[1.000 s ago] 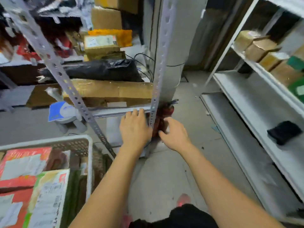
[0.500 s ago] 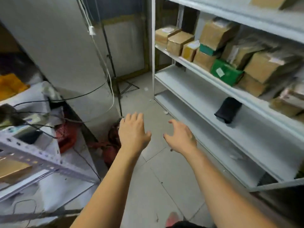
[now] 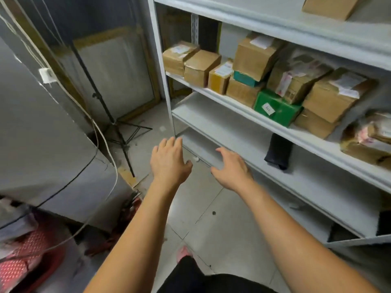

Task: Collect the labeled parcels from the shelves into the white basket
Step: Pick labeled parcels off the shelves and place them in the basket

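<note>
Along the right, a tall white metal shelving unit, open tiers running from far to near. On its middle tier, a packed row of brown cardboard parcels with white paper labels, some stacked two high, reaching to the near right edge. At near left on the floor, a red plastic mesh basket, contents unclear. Farther back, a black tripod stand. Among the parcels, at the shelf's front lip, a green cardboard box with a small white label. One tier down, alone, a flat black fabric pouch. Low at centre, left hand and right hand, palms down, fingers spread and relaxed, holding nothing, well apart from the parcels.
</note>
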